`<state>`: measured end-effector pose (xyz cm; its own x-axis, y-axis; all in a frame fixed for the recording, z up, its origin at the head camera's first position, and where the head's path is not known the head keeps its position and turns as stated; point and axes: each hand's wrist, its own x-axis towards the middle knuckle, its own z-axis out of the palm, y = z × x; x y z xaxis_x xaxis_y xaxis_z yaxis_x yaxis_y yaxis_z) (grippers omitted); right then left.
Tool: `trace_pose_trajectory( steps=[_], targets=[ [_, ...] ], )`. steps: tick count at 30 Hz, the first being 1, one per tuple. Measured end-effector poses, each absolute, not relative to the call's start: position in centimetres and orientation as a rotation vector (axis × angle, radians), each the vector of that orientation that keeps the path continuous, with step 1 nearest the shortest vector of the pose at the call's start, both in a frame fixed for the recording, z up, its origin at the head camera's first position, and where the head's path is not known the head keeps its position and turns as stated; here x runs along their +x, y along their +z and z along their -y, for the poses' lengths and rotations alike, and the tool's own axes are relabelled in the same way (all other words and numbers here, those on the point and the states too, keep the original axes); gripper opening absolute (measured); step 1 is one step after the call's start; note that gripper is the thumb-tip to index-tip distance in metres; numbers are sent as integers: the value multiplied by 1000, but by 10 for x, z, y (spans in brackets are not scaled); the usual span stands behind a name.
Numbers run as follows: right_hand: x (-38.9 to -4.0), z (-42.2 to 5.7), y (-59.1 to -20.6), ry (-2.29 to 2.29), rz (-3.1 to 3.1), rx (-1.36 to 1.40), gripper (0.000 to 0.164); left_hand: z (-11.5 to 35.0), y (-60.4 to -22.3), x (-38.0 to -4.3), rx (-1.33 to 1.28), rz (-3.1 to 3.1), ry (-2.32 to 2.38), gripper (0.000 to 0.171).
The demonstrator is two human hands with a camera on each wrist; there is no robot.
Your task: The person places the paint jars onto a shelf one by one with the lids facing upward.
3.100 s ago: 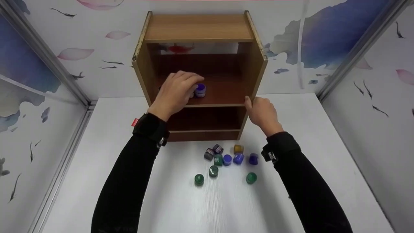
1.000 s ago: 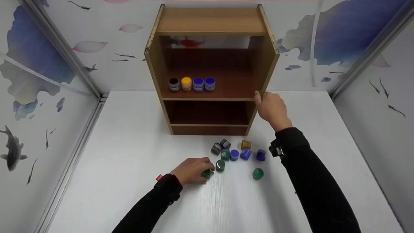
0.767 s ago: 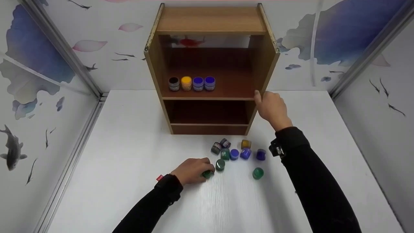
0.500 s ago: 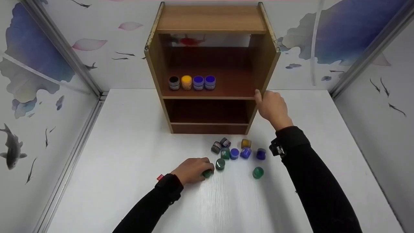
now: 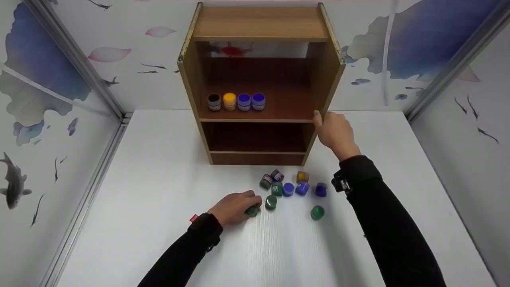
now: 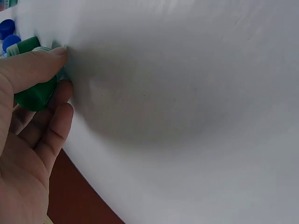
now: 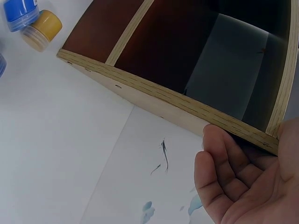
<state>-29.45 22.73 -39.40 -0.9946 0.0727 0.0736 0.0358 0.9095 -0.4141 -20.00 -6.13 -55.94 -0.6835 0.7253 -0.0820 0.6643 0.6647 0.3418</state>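
Low over the white table, my left hand (image 5: 234,208) pinches a small green paint jar (image 5: 252,211) between thumb and fingers. The left wrist view shows the jar's green end (image 6: 37,95) tilted toward the palm, partly covered by the thumb. My right hand (image 5: 336,134) grips the right side panel of a small wooden cabinet (image 5: 261,24), thumb at the front edge, fingers along the outside. On its middle shelf, a black-topped jar (image 5: 214,103), a yellow jar (image 5: 229,102) and two purple-blue jars (image 5: 251,102) stand upright in a row at the left.
Several loose jars lie before the cabinet: dark ones (image 5: 266,181), a yellow-brown one (image 5: 303,177), blue ones (image 5: 302,188) and green ones (image 5: 271,202). Another green jar (image 5: 317,212) sits apart to the right. Patterned walls (image 5: 450,99) enclose the table (image 5: 159,167).
My left hand left the cabinet shelf, came down to the table and took hold of the green jar; just now it shifts slightly left with the jar tilting. The right hand keeps its grip.
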Motion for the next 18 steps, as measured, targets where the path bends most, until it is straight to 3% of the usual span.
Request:
trace_pose_trajectory(
  steps=[12,18],
  targets=[
    [-295,-228,-395,656,2984,-92,55,66,-563,-208,1142,-2774,404,28],
    [-295,-228,-394,650,2989,-89,56,70,-563,-206,1139,-2802,358,34]
  ],
)
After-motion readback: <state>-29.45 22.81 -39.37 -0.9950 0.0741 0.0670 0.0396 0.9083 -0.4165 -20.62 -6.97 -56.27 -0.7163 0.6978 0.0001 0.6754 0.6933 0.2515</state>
